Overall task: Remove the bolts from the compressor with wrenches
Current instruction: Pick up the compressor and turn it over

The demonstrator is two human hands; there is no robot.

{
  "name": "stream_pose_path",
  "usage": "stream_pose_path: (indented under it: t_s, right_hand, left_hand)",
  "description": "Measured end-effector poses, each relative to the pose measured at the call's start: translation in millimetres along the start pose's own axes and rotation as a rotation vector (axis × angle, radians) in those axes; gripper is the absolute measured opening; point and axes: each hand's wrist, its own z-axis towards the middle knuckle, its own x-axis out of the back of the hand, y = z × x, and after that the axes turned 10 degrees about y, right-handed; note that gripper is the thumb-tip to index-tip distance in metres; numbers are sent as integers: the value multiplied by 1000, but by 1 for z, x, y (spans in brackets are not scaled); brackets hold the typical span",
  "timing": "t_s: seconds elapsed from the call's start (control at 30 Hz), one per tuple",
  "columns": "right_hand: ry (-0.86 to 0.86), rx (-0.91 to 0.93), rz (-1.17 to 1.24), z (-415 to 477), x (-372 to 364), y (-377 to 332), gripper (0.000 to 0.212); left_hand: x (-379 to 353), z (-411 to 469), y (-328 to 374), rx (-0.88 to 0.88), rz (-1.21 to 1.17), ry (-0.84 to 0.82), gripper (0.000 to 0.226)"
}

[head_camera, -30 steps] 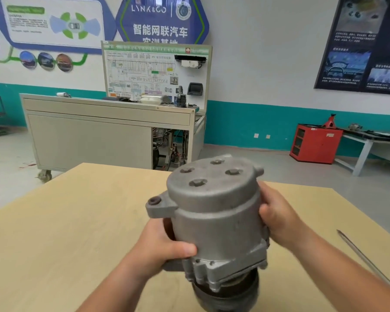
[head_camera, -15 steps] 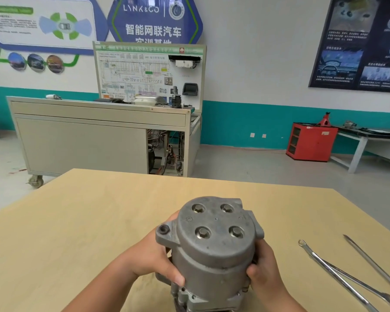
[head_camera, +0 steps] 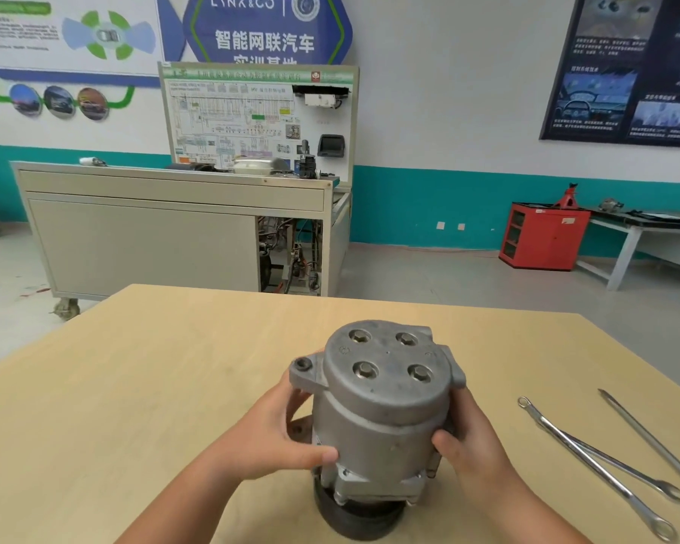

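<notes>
Item: compressor (head_camera: 385, 418), one, grey cast metal, upright near the front edge of the wooden table (head_camera: 134, 386), between our two hands.

Hidden or cut off:
- We see its black pulley (head_camera: 354, 516) end only in part. It seems to rest on the table, though the contact line is in shadow.
- The fingers of both hands pass behind the body and are out of sight.
- Both forearms are cut off by the lower frame edge.
- One long tool (head_camera: 652, 441) at the far right runs out of the frame. Only its pointed tip and shaft show, so we cannot tell its type.

Hands:
- Our left hand (head_camera: 279, 437) grips the compressor's left side, with the thumb pressed across the front of the body and the fingers curled round behind, below the mounting ear (head_camera: 303, 373).
- Our right hand (head_camera: 472, 445) grips the right side, with the thumb on the front and the fingers wrapped behind.
- Neither hand touches a tool.

Counts:
- Bolts (head_camera: 365, 369): four, recessed in the round top face, set in a square pattern, all seated.
- Wrenches (head_camera: 589, 465): two, slim and bright, lying crossed on the table to the right of the compressor, apart from it. One has ring ends, the other shows an open end nearest us.
- The long tool lies just beyond them.
</notes>
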Motion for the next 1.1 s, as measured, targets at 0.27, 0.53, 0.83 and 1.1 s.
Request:
stream_pose_path:
  t_s: [0.27,0.53,0.83,1.1]
  right_hand:
    - [4,-70,-333,-21,-5,-5,107]
    - [38,-26,-312,-16,-11,-7,107]
    - [22,38,-344,3,-12,-9,107]
    - [-103,-12,-346,-8,22,-8,79]
  left_hand:
    - [-53,-26,-1,-166,275,378,93]
    - [-52,-18,-7,-255,181,407,88]
    - [-46,-4,-19,-193,159,397,95]
    - [-75,-41,-6,-292,355,821,94]
